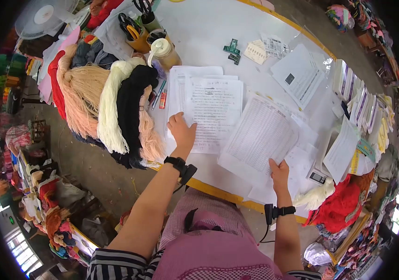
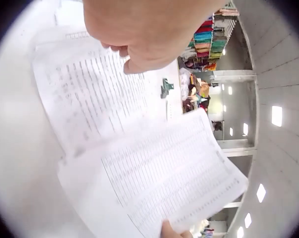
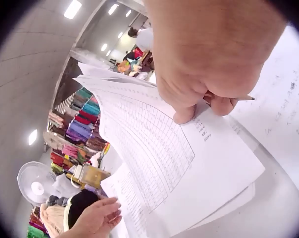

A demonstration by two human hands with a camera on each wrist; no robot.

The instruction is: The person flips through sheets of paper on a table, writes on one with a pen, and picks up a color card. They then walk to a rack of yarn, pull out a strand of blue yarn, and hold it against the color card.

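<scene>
My right hand (image 1: 280,175) grips the near right edge of some loose sheets printed with a table (image 1: 257,133), thumb on top. In the right wrist view these sheets stand tilted and bowed, their far edge raised. A thin pointed tip, like a pencil's (image 3: 245,98), sticks out from under that hand's fingers. My left hand (image 1: 182,131) is at the left edge of a stack of text-printed pages (image 1: 216,102), fingers loosely bent with nothing gripped. The table-printed sheets overlap the right side of this stack.
Hanks of yarn (image 1: 85,84) lie left on the white table (image 1: 199,28). A lidded jug (image 1: 164,53) and pen holders stand behind. Green binder clips (image 1: 232,51) and papers lie farther back. Right are stacked booklets (image 1: 348,84), a small device (image 1: 317,178) and red yarn (image 1: 341,205).
</scene>
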